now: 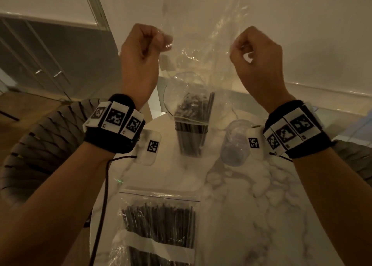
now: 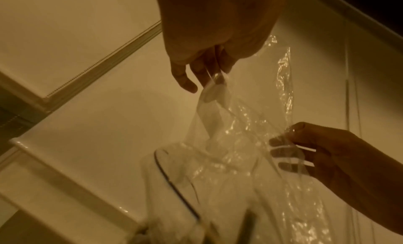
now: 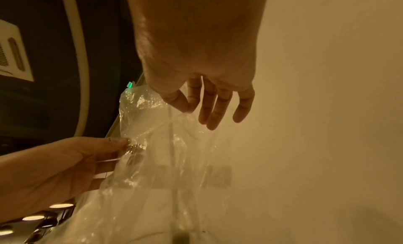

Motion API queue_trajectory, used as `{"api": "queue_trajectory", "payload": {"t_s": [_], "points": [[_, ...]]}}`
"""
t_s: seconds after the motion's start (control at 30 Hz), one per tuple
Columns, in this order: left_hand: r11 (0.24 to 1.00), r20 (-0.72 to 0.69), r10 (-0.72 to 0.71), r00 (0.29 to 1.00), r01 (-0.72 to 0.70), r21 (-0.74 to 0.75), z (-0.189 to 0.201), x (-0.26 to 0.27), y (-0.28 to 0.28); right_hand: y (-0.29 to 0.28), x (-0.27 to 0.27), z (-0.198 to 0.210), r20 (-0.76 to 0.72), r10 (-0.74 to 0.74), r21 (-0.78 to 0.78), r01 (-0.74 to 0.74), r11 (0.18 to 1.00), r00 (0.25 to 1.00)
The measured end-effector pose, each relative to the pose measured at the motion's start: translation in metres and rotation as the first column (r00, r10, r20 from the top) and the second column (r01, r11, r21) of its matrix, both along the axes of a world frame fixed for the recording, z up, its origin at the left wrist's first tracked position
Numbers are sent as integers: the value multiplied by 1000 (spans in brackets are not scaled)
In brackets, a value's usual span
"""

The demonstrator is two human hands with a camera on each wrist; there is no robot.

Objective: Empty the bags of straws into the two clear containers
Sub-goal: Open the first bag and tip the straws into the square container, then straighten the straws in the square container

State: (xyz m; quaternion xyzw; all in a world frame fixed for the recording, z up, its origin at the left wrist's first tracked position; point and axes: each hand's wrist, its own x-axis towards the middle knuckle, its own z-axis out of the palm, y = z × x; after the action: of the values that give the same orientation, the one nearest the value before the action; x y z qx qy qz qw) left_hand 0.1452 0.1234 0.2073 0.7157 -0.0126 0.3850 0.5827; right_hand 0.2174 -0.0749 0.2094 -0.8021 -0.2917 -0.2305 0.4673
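Observation:
I hold a clear plastic bag (image 1: 203,44) upside down by its bottom corners, high above the marble table (image 1: 251,205). My left hand (image 1: 163,40) pinches one corner and my right hand (image 1: 235,48) pinches the other. The bag's upper part looks empty. Its open mouth hangs around black straws (image 1: 191,108) that stand in a clear container (image 1: 191,143). A second clear container (image 1: 234,145) stands empty just to the right. In the left wrist view my left hand (image 2: 209,82) pinches the bag (image 2: 235,144). In the right wrist view my right hand (image 3: 187,108) pinches the bag (image 3: 165,161).
A second sealed zip bag of black straws (image 1: 159,225) lies on the table's near edge. A black cable (image 1: 104,195) runs down from my left wrist. Woven chairs stand at the left (image 1: 40,145) and at the right (image 1: 358,159). A white wall lies behind the table.

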Motion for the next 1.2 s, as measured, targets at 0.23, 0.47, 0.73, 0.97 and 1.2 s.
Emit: {"api": "queue_trajectory", "payload": {"t_s": [0.23,0.47,0.73,0.97,1.2], "points": [[996,204,-64,977,75,-48,35,-10,-32,-25,-32,42,160,11,197,-43,980,987],[995,89,-93,992,90,37,38,-45,-75,-83,-92,45,149,-34,200,4,980,988],[982,-519,-142,843,188,36,-98,-118,-130,-149,-177,-87,-231,-166,-235,111,966,959],[970,-887,-170,430,233,-73,-213,-171,-135,-160,-215,-184,-608,-210,-394,-61,917,766],[975,-910,-125,396,218,-39,-197,-171,-83,-156,-192,-165,-548,-247,-535,-108,838,799]]}}
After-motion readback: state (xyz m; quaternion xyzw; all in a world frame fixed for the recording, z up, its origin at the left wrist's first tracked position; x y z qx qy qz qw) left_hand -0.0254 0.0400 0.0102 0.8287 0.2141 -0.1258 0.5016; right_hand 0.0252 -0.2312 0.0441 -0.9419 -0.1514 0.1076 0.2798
